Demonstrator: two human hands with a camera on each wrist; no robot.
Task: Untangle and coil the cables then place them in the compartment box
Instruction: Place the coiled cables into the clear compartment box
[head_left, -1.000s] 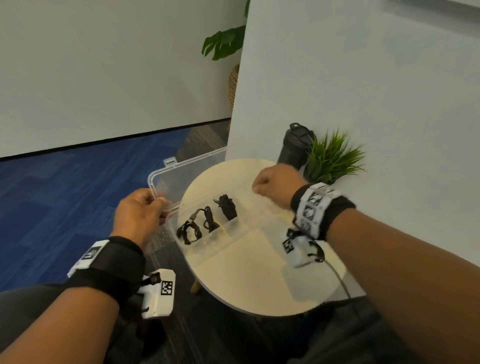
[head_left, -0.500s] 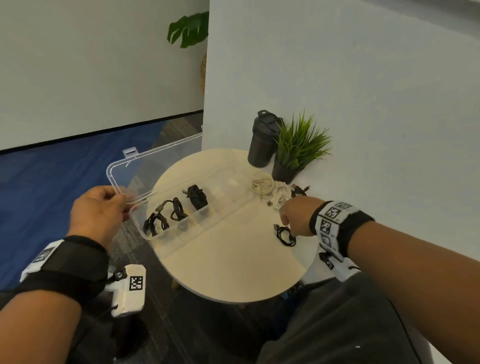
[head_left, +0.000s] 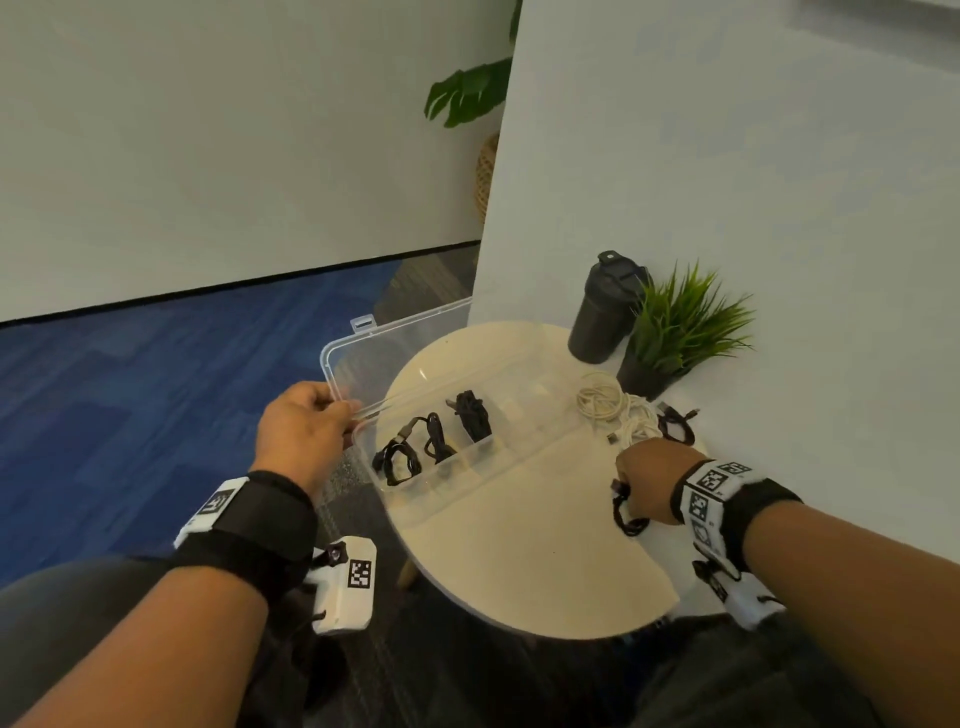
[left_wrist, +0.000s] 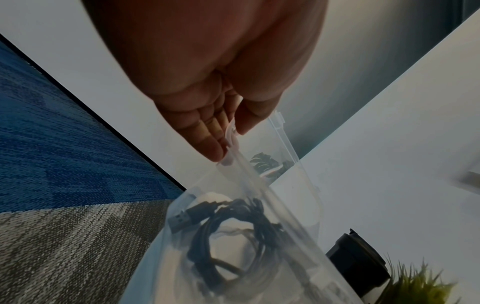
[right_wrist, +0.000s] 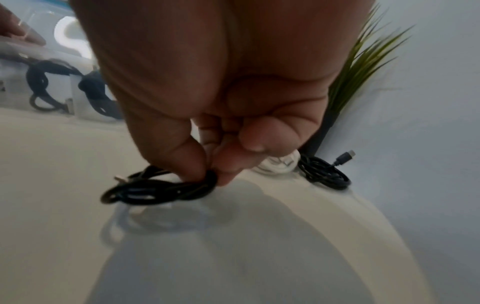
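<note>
The coiled black cable (right_wrist: 158, 190) hung just over the table (head_left: 519, 561), pinched in the right hand (head_left: 652, 475), and the compartment box (head_left: 524, 457) lay to that hand's left, its corner gripped by the left hand (head_left: 304, 428).

Black bottle (head_left: 605, 310) beside potted plant (head_left: 675, 332)

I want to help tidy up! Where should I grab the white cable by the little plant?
Pinch the white cable across its bundled loops near the middle, coming from above. It lies flat and loosely coiled on the table, with the plant pot close behind, so the top is the open side, I think.
</note>
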